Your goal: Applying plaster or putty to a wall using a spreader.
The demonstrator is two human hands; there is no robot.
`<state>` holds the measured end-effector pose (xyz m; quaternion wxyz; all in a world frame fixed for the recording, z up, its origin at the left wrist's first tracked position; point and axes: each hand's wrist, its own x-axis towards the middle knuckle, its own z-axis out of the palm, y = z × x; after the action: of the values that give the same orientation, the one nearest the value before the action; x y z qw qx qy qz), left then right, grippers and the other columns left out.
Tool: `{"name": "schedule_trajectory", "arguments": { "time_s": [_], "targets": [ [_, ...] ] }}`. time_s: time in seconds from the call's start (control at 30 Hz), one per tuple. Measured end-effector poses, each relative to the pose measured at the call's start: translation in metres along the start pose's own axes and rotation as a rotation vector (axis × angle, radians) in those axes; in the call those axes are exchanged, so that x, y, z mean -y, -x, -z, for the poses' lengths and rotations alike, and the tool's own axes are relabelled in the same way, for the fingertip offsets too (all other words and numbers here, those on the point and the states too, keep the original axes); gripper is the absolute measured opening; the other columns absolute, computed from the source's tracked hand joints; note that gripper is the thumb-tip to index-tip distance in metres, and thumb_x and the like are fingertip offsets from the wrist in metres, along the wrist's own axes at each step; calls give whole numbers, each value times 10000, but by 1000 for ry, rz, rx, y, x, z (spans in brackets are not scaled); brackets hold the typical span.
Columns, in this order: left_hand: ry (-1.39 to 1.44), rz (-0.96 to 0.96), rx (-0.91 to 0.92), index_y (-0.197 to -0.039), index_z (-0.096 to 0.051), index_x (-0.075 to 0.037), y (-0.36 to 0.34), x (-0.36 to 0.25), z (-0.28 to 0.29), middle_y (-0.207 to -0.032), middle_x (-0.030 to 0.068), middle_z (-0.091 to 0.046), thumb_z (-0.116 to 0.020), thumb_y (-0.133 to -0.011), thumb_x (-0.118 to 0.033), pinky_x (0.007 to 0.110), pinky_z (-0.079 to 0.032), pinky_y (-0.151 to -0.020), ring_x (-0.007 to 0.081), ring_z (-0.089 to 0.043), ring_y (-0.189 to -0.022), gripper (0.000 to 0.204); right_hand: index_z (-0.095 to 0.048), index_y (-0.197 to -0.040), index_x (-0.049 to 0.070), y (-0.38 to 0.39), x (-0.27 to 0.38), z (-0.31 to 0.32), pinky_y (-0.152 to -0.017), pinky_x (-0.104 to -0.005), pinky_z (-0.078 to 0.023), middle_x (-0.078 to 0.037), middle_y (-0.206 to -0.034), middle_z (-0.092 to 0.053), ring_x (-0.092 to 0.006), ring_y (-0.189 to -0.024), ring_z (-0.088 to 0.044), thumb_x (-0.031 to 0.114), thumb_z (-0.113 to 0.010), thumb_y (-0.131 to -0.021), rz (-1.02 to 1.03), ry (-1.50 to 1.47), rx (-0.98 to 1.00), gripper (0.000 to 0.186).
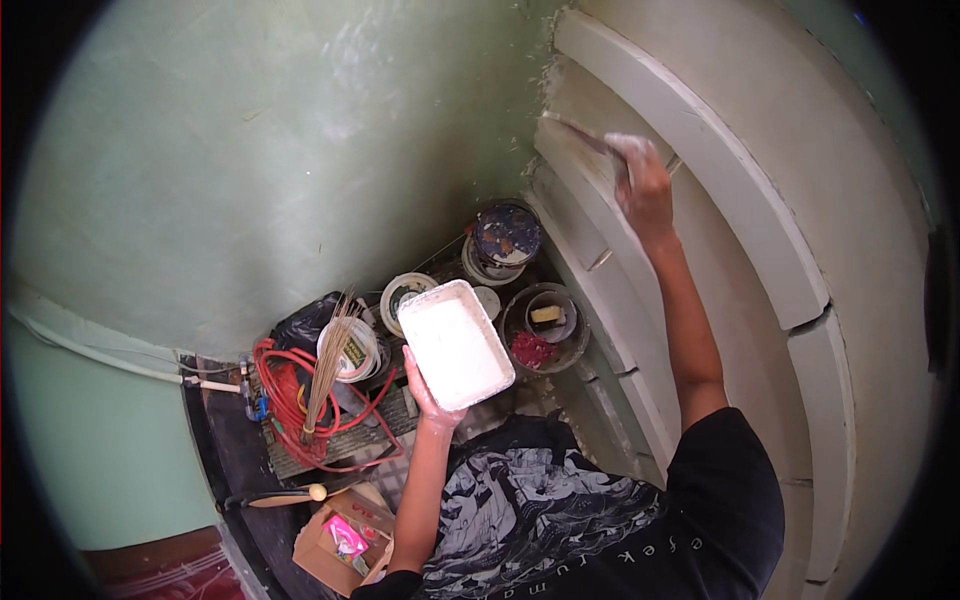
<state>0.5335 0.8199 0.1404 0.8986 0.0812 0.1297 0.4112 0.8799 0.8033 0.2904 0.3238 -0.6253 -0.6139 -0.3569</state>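
Observation:
My left hand [430, 398] supports a white rectangular tray [493, 328] from below and at its near left edge. Smooth white paste [455, 345] fills most of it. Up at the right, my right hand [648, 198] is closed round a putty knife [578, 131], slightly blurred, with white smears near the grip. Its blade reaches left along a pale stepped wall panel [590, 178], close to the corner with the green wall. Whether the blade touches the surface I cannot tell.
Below stand a lidded paint-stained bucket [507, 235], a dark basin [577, 357] holding a sponge and red cloth, and a white bucket [350, 350]. A red hose [300, 425], stick bundle [330, 375], hammer-like tool [280, 496] and open cardboard box [325, 565] lie left. The green wall [300, 150] rises ahead.

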Motion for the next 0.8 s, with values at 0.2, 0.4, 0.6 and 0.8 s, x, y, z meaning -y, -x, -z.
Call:
{"name": "schedule_trajectory", "arguments": {
  "time_s": [0.2, 0.4, 0.6, 0.8],
  "targets": [
    [-20, 12, -10, -1411, -357, -131, 0, 9, 5, -1374, 73, -465, -352, -928, -578, 463, -408, -1008, 286, -506, -1196, 658, -554, -1125, 27, -6, -82, -57, -880, -446, -468, -198, -1127, -576, -366, -1021, -565, 71, -594, -790, -202, 124, 186, 340],
    [-13, -23, -55, -1422, -338, -133, 7, 10, 12, -1399, 74, -438, -328, -930, -585, 459, -396, -1016, 281, -491, -1215, 668, -559, -924, 32, -16, -94, -95, -748, -513, -491, -208, -938, -594, -384, -882, -606, 185, -524, -864, -263, 348, 492, 168],
    [40, -56, -61, -1413, -345, -107, 11, 9, 17, -1374, 82, -461, -330, -937, -573, 445, -410, -1006, 277, -508, -1194, 666, -582, -882, 20, -34, -97, -98, -706, -503, -493, -220, -783, -615, -415, -763, -607, 176, -564, -833, -128, 318, 329, 164],
    [67, -59, -65, -1415, -335, -96, 13, 9, 21, -1381, 96, -452, -333, -936, -572, 450, -408, -1008, 283, -505, -1198, 675, -607, -893, 2, -28, -104, -90, -740, -506, -481, -229, -877, -618, -429, -822, -590, 144, -587, -793, -200, 257, 392, 176]
  ]
}}
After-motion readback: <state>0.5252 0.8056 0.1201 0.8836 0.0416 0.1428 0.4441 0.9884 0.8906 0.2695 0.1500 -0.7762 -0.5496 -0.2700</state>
